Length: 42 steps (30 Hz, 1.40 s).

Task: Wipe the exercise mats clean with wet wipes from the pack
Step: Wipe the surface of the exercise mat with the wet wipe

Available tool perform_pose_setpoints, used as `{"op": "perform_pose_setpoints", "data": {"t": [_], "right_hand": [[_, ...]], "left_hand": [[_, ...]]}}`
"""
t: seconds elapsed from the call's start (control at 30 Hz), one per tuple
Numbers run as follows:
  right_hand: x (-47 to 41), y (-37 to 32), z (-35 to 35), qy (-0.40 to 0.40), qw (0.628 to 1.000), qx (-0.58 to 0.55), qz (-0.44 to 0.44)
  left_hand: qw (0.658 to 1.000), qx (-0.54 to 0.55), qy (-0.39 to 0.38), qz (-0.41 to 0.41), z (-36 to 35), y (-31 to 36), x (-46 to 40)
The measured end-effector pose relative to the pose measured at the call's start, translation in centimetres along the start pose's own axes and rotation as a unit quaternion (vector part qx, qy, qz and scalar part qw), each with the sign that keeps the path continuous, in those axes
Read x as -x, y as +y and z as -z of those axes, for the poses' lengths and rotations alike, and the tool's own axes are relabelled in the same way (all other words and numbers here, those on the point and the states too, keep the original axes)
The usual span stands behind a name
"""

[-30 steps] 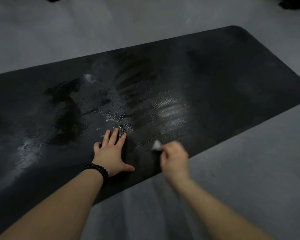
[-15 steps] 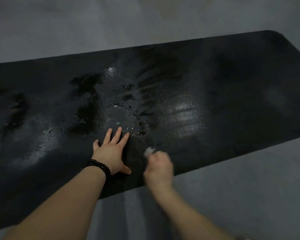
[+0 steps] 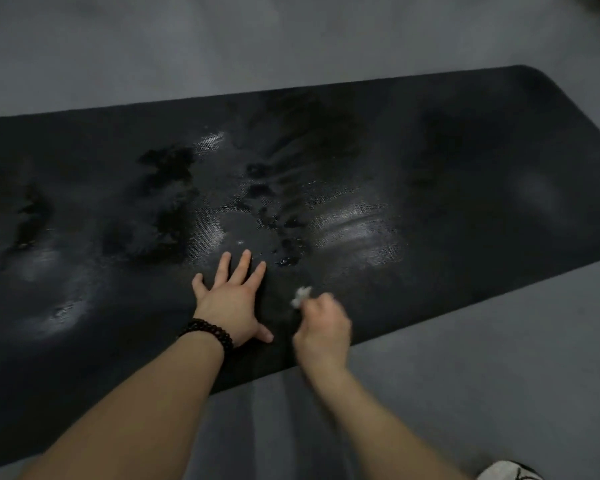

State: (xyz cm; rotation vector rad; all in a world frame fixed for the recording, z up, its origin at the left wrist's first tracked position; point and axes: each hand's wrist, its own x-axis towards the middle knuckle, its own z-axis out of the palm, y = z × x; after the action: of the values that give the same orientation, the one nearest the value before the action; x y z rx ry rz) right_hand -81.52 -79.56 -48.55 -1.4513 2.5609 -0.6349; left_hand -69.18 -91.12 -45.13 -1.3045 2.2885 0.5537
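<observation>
**Mat wipe: left hand flat, right hand gripping the wipe**

We see a black exercise mat (image 3: 447,161) lying flat on a grey floor (image 3: 499,375), running across the view from left to right, rounded corner at far right.

Our left hand (image 3: 231,301) is flat on the mat near its closer edge, fingers straight and spread, palm down, holding nothing. A dark beaded bracelet (image 3: 210,336) sits on that wrist.

Our right hand (image 3: 321,329) is just beside the left, over the same near edge of the mat. Its fingers are curled round a small crumpled white wet wipe (image 3: 300,296), which sticks out past the knuckles toward the mat centre. The hand is blurred; we cannot tell if the wipe actually touches the surface.

Mat surface shows wet glossy patches and streaks (image 3: 357,223) beyond both hands, plus darker blotches to the left.

A white shoe (image 3: 503,471) shows at the bottom right corner, on the floor.
</observation>
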Motion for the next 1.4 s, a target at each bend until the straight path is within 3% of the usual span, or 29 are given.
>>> {"op": "perform_pose_setpoints", "data": {"t": [0.1,0.13,0.27,0.33,0.5,0.57,0.63,0.7,0.8,0.97,1.03,1.17,1.27,1.4], "right_hand": [[2.9,-2.4,-0.8,-0.058,0.989,0.01,0.133],[2.1,-1.2,-0.3,-0.048,0.989,0.013,0.137],[-2.3,5.6,2.8,0.085,0.992,0.056,-0.073],[-1.5,4.8,2.2,0.087,0.989,0.068,-0.098],[5.4,-5.4,-2.8,-0.024,0.995,0.011,0.095],[5.5,-5.8,-2.4,-0.06,0.989,-0.007,0.132],[2.9,-2.9,-1.4,0.006,0.996,-0.021,0.082],[-1.0,1.1,0.5,0.076,0.997,0.014,-0.024],[-2.8,2.6,1.0,0.1,0.989,0.043,-0.098],[5.2,-8.0,-3.5,-0.065,0.989,0.005,0.133],[4.1,-7.5,-3.2,-0.066,0.985,-0.029,0.156],[-3.7,-0.5,0.4,0.082,0.996,-0.009,-0.028],[-5.4,0.9,0.9,0.101,0.99,0.043,-0.085],[1.5,-6.5,-3.3,0.006,0.995,-0.018,0.103]], "left_hand": [[0.999,-0.005,0.01,-0.039,-0.6,-1.2,0.9],[0.999,-0.009,0.014,-0.045,-0.8,-1.8,1.2],[1.0,0.009,0.029,0.001,-2.0,-4.5,2.9],[1.0,0.022,0.018,0.012,-2.2,-5.1,3.2],[1.0,0.015,-0.007,0.0,-1.2,-5.6,3.1],[1.0,0.008,-0.015,-0.004,-0.8,-5.9,3.2],[1.0,0.007,-0.018,-0.005,-0.8,-6.1,3.2],[1.0,0.01,-0.007,-0.001,-1.1,-6.1,3.4],[1.0,0.006,0.009,0.023,-1.5,-5.8,3.7],[0.999,0.007,-0.007,0.052,-0.9,-5.8,3.5],[0.999,0.008,-0.012,0.047,-0.9,-6.1,3.5],[0.999,0.004,-0.021,0.039,-0.3,-6.8,3.5],[0.999,0.008,-0.015,0.041,0.1,-6.9,3.6],[0.999,0.005,0.019,0.047,-0.3,-6.6,3.4]]}}
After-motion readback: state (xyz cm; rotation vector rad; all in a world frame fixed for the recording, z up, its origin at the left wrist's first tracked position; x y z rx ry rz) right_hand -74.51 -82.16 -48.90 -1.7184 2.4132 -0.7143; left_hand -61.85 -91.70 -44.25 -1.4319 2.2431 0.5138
